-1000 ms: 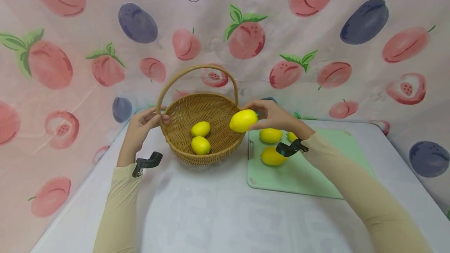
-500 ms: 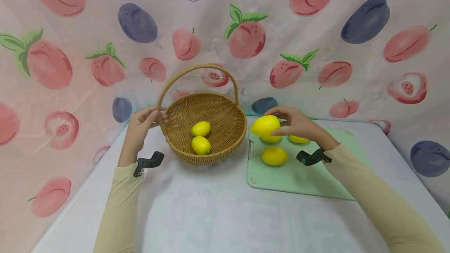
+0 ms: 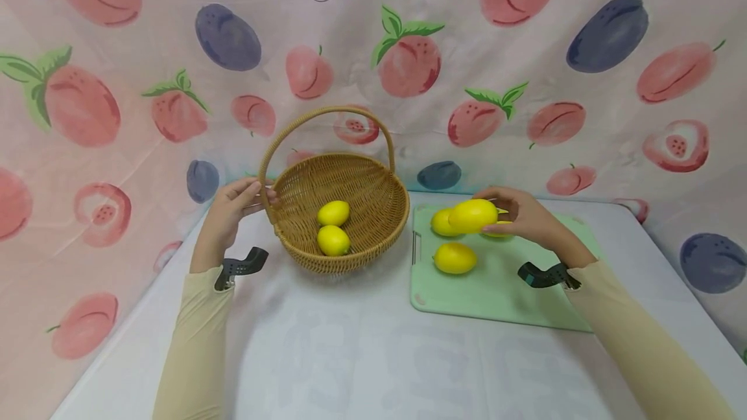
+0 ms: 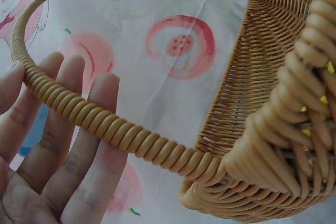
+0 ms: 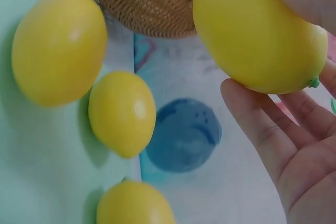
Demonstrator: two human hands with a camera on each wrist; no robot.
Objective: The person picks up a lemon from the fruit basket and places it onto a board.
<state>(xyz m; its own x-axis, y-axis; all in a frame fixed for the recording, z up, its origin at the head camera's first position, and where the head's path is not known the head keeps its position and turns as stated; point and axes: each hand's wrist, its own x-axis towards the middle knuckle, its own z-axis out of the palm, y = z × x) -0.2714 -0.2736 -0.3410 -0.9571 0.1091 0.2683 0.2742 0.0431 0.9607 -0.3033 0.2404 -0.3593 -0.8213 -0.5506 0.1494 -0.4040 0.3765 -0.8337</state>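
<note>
Here on my feed, the right hand (image 3: 521,216) has a glossy yellow oval lemon (image 3: 474,216) pinched between thumb and fingers, above the pale green rectangular board (image 3: 496,297), at three o'clock from the brown wicker basket (image 3: 373,212)! Three yellow lemons (image 3: 455,258) sit on that board. At the basket's nine o'clock, I see the left hand (image 3: 230,207) gripping its arched handle (image 3: 327,111); two smaller yellow lemons (image 3: 333,240) lie inside.

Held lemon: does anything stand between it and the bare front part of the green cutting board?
Yes, partly: the front lemon lies on the green cutting board, below the held lemon in the head view. To the front lemon's right, nothing visible blocks the way.
</note>
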